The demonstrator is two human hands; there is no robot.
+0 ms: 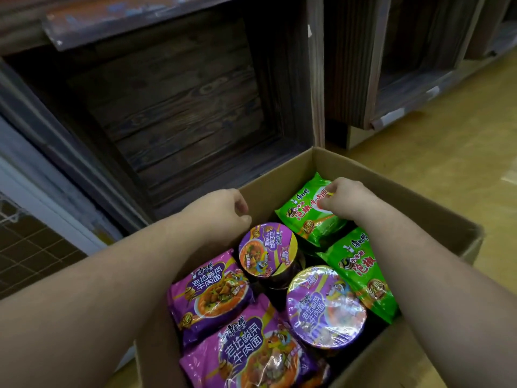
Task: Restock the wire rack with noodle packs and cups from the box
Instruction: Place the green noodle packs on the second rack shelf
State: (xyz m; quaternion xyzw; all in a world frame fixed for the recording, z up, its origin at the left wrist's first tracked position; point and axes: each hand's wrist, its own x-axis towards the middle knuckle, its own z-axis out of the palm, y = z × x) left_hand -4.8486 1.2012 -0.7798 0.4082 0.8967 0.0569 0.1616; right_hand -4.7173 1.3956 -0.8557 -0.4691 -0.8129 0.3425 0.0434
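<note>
Right hand (340,196) pinches the far green pack (310,217) in the box (391,175). Left hand (223,211), loosely curled and empty, hovers beside a purple cup (267,250). Wire rack (25,247) at left.

1. Inside the cardboard box (391,175), the two purple noodle packs (209,295) along its left wall read "康师傅 老坛酸菜牛肉面".
2. The purple cup lid (326,306) at the box's middle reads "老坛酸菜牛肉面".
3. The green packs (361,273) along its right wall read "康师傅" and "泡椒".
</note>
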